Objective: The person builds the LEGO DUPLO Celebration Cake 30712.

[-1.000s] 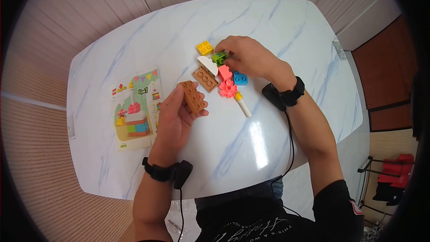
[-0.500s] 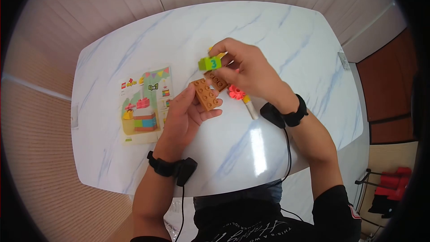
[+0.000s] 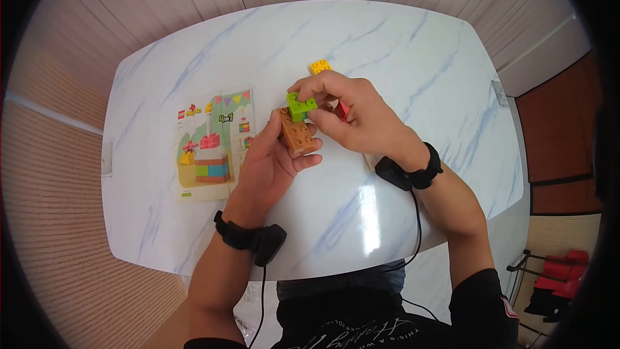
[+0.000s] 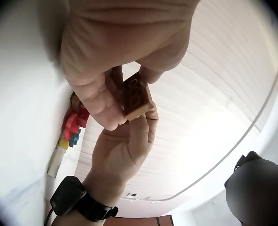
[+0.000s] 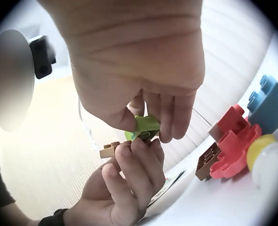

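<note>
In the head view my left hand (image 3: 268, 168) grips a brown brick (image 3: 299, 137), studs up, by its long sides above the table. My right hand (image 3: 361, 116) pinches a green brick (image 3: 301, 107) between thumb and fingers, at the brown brick's far end. The right wrist view has the green brick (image 5: 147, 124) over the brown brick (image 5: 108, 151), tilted; whether they are pressed together I cannot tell. From the left wrist, the brown brick's hollow underside (image 4: 135, 93) shows.
A picture leaflet (image 3: 213, 145) lies to the left. A yellow brick (image 3: 320, 66) lies beyond my right hand. On the table in the right wrist view are a blue brick (image 5: 271, 106), a red brick (image 5: 231, 123), a flower piece (image 5: 235, 153) and another brown brick (image 5: 207, 162).
My right hand has picked up the green brick from the table and carried it left, onto the far end of the brown brick. My left hand still holds the brown brick.
</note>
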Demonstrator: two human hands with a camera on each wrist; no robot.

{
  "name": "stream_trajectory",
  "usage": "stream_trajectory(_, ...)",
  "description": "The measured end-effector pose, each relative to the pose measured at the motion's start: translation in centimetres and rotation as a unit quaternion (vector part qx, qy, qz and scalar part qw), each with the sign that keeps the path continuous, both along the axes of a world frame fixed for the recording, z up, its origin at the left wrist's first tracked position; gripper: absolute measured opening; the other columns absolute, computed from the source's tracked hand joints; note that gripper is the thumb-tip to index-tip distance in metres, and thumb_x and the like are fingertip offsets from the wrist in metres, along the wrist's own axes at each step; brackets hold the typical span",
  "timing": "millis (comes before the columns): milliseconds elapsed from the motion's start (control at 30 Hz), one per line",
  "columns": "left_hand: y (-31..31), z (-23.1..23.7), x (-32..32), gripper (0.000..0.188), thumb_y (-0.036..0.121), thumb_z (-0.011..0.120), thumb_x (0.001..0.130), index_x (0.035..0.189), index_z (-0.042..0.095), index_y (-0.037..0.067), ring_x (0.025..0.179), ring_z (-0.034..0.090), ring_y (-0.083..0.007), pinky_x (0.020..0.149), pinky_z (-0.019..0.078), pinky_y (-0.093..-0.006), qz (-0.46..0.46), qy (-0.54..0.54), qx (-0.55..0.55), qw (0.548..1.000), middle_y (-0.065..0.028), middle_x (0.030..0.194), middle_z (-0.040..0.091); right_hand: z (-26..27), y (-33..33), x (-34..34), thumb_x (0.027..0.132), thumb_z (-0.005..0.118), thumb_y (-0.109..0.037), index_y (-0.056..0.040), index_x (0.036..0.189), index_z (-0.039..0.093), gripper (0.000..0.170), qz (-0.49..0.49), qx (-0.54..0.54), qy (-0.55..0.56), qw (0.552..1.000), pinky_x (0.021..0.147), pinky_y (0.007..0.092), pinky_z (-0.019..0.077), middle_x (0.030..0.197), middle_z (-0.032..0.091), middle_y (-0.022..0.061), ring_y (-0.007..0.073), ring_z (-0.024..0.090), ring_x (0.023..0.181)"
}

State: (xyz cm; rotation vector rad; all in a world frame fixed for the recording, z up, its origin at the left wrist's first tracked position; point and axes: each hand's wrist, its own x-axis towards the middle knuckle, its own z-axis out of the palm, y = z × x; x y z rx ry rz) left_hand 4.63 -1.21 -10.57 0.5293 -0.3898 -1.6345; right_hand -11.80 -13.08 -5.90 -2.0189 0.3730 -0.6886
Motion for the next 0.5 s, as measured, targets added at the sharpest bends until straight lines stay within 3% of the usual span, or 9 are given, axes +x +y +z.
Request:
stream_trajectory(33,0.0,0.0,0.0,0.043,0.039,0.034,0.109,0.130,0.052,0.006,0.097,0.069,-0.0250,0.080,0.0614,-0.0388,-0.003,-0.004,0.000,1.000,-0.0132,0.114,0.066,-0.4,0.0,0.2,0.085,0.060,0.001,-0.0049,0.107,0.059,0.022,-0.016,-0.018,-0.059,0.998,0.055,0.0269,0.0411,0.068,0.053,0.0033,0.0103,0.049,0.058)
stream_trajectory(67,0.1,0.0,0.1,0.043,0.039,0.033,0.109,0.130,0.052,0.006,0.097,0.070,-0.0250,0.080,0.0616,-0.0389,-0.007,-0.009,0.001,1.000,-0.0132,0.114,0.066,-0.5,0.1,0.5,0.085,0.060,0.001,-0.0049,0.107,0.059,0.022,-0.016,-0.018,-0.059,0.998,0.055,0.0269,0.0411,0.068,0.053,0.0033,0.0103,0.049,0.058)
stream_trajectory(133,0.1,0.0,0.0,0.043,0.039,0.033,0.109,0.130,0.052,0.006,0.097,0.070,-0.0251,0.079,0.0618,-0.0389,-0.012,-0.005,-0.002,1.000,-0.0128,0.114,0.066,-0.6,0.2,0.9,0.087,0.061,0.000,-0.0054,0.108,0.059,0.021,-0.037,-0.030,-0.139,0.989,0.057,0.0264,0.0415,0.072,0.056,0.0033,0.0096,0.050,0.061)
stream_trajectory(233,0.1,0.2,-0.2,0.043,0.039,0.032,0.109,0.130,0.052,0.006,0.096,0.070,-0.0252,0.079,0.0622,-0.0387,-0.011,0.007,-0.002,1.000,-0.0115,0.112,0.067,-0.7,0.4,0.5,0.088,0.063,-0.002,-0.0058,0.109,0.060,0.022,0.019,0.035,-0.043,0.998,0.059,0.0263,0.0420,0.077,0.060,0.0037,0.0099,0.052,0.065)
stream_trajectory(400,0.1,-0.2,0.0,0.044,0.040,0.032,0.109,0.131,0.051,0.007,0.096,0.070,-0.0253,0.079,0.0625,-0.0383,-0.016,0.025,-0.010,1.000,-0.0096,0.110,0.068,-1.0,0.3,0.6,0.087,0.065,-0.003,-0.0062,0.113,0.059,0.026,0.017,0.002,-0.061,0.998,0.058,0.0264,0.0429,0.089,0.066,0.0044,0.0108,0.054,0.065)
stream_trajectory(500,0.1,-0.4,0.1,0.042,0.041,0.039,0.108,0.132,0.050,0.009,0.100,0.070,-0.0210,0.081,0.0619,-0.0366,-0.035,0.015,-0.031,0.999,-0.0083,0.117,0.066,-1.4,0.2,0.4,0.086,0.068,-0.006,-0.0065,0.115,0.059,0.031,0.020,-0.013,-0.065,0.998,0.059,0.0274,0.0442,0.099,0.067,0.0063,0.0128,0.055,0.066)
